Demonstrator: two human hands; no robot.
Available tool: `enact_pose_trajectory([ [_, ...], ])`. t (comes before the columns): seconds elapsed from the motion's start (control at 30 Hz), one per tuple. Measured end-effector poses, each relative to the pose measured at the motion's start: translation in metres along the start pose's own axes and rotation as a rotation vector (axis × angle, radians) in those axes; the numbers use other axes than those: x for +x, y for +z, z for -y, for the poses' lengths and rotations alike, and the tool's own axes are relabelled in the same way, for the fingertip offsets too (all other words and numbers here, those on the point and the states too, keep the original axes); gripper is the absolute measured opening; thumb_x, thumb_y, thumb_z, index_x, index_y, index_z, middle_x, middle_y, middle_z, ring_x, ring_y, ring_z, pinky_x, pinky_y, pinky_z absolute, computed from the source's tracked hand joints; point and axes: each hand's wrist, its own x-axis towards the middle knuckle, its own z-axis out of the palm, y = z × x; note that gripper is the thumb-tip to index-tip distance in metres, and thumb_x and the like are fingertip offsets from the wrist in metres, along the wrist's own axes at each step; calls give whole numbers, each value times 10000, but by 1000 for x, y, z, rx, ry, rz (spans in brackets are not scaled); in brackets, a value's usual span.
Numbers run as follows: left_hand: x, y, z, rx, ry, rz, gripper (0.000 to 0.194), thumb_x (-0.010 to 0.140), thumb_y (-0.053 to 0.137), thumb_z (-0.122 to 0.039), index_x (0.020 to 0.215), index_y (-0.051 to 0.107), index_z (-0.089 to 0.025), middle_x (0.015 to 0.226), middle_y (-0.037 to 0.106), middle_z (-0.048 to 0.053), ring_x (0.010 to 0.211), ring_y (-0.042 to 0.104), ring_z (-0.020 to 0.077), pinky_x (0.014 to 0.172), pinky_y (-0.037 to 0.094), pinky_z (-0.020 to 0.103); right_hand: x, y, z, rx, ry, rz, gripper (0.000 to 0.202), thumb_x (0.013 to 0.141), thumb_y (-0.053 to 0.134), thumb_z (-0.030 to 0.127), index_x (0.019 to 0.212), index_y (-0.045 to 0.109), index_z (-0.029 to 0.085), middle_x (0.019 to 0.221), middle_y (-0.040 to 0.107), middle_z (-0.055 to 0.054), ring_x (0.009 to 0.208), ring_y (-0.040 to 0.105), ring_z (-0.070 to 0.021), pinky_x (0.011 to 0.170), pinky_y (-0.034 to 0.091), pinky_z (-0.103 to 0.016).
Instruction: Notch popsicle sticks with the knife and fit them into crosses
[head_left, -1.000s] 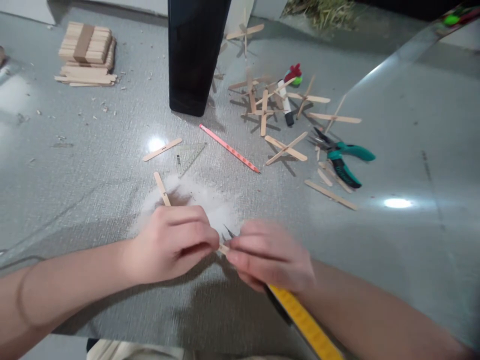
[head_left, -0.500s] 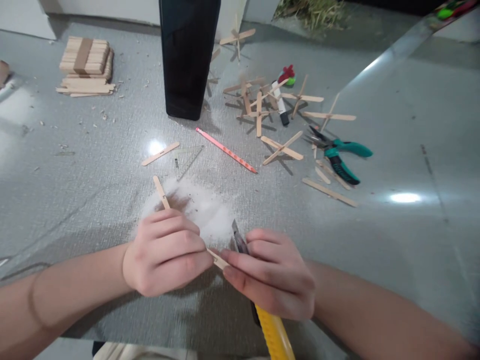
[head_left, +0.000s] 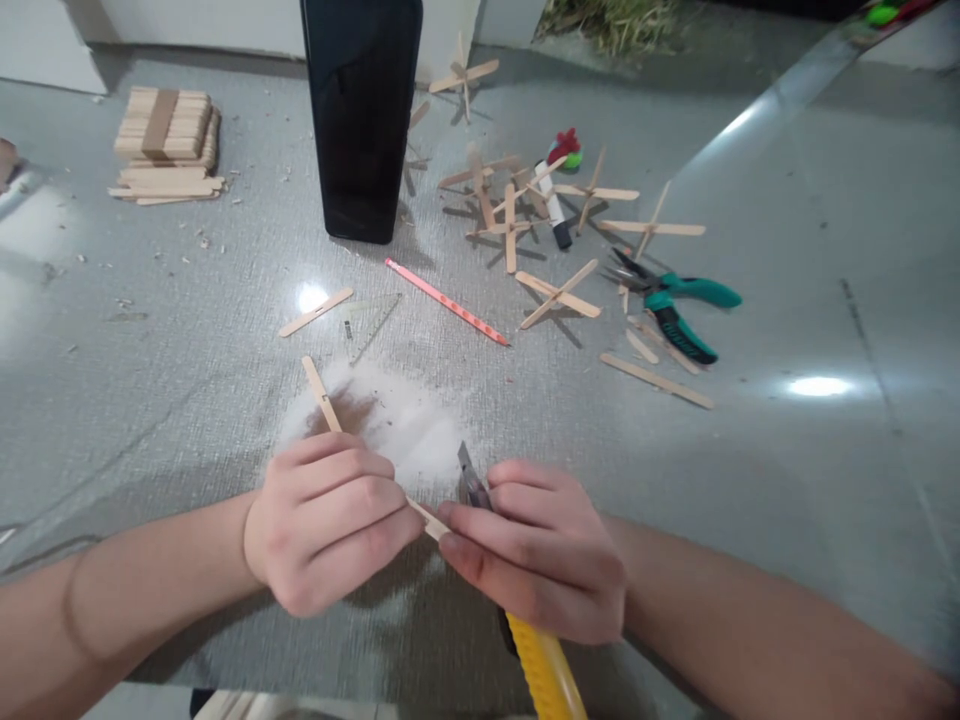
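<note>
My left hand [head_left: 334,520] is closed around a notched wooden stick [head_left: 321,392], whose upper end sticks out past the knuckles over a patch of white powder [head_left: 420,435]. My right hand [head_left: 544,550] is closed on a yellow utility knife [head_left: 546,665], its blade pointing up and away beside the fingers. Thumb and forefinger of that hand also pinch the stick's lower end, between the two hands. Another notched stick [head_left: 316,312] lies beyond the powder, beside a clear triangle ruler [head_left: 375,325] and a pink pencil [head_left: 448,302].
A black phone [head_left: 360,120] stands upright at the back. Crossed sticks [head_left: 559,295], a white marker [head_left: 553,205] and green-handled pliers [head_left: 679,310] lie to the right. Bundled sticks [head_left: 169,125] are at the back left. A loose stick [head_left: 656,381] lies near the pliers.
The view has shifted slightly, so the table items appear a little further left. Both hands keep nearly the same pose and hold on the stick and knife.
</note>
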Motion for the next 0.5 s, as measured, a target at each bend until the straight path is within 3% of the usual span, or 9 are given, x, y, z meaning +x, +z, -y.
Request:
enact_pose_trajectory([
  [0.1, -2, 3, -1, 8, -1, -1, 70, 832, 619, -70, 812, 682, -93, 728, 662, 59, 729, 642, 187, 623, 536, 320, 15, -2, 0, -11, -131, -90, 96, 734, 749, 75, 800, 723, 141, 828, 765, -83, 490, 440, -111, 395, 354, -300],
  [0.33, -4, 9, -5, 16, -15, 24, 109, 862, 559, -65, 864, 667, -86, 734, 660, 72, 755, 635, 208, 616, 538, 341, 23, -3, 2, -58, -131, -96, 132, 740, 753, 56, 707, 707, 175, 713, 764, -40, 459, 469, -112, 382, 371, -290],
  [0.5, 0, 10, -7, 4, -60, 65, 149, 900, 478, -74, 903, 627, -85, 775, 634, 91, 786, 605, 224, 642, 536, 353, 21, -3, 2, -43, -87, -98, 97, 762, 739, 51, 760, 702, 140, 738, 763, -59, 456, 461, -105, 395, 350, -296],
])
